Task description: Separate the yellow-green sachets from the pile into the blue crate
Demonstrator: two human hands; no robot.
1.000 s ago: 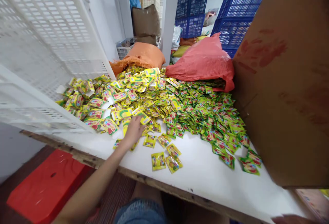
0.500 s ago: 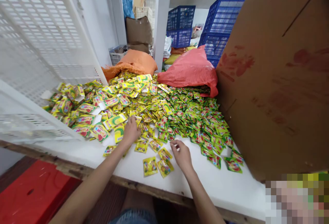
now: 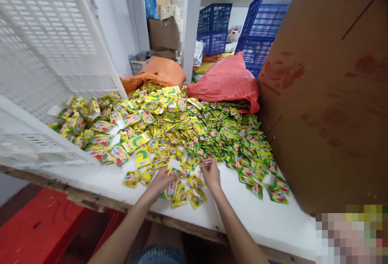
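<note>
1. Left hand (image 3: 162, 181) lies low in the frame's centre, fingers spread flat over a few loose sachets (image 3: 178, 193) on the white tabletop (image 3: 257, 215).
2. Right hand (image 3: 210, 174), just beside it, pinches a small sachet at the near edge of the sachet pile (image 3: 182, 126).
3. A cardboard box (image 3: 327, 94) fills the right side of the frame.

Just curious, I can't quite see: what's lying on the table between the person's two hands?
In the head view, a few loose yellow sachets lie on the white table between the left hand and the right hand, partly overlapping.
</note>
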